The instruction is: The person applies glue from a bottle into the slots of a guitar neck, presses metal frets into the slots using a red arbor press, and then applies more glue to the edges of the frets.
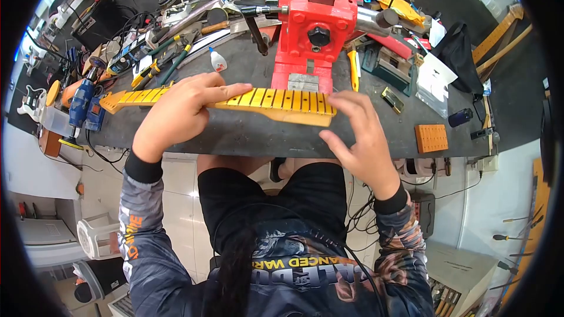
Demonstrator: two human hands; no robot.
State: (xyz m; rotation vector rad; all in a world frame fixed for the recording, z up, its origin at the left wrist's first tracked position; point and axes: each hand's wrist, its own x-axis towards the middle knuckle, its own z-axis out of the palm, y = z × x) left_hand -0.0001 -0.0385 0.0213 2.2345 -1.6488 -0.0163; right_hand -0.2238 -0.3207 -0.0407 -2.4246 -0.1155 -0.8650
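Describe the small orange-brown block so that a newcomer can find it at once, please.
From the red press, follow the dark workbench rightwards to its near edge. The squarish orange-brown block lies there. Rows of small dark marks cover its top, unlike the dark cylinder beside it.

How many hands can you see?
2. The left hand curls over the long yellow guitar neck, one finger pointing along it. The right hand is at the neck's wide end, fingers spread. I see no others.

Brightly lit, with glare on the floor (181,183) and fisheye-curved, blackened edges.
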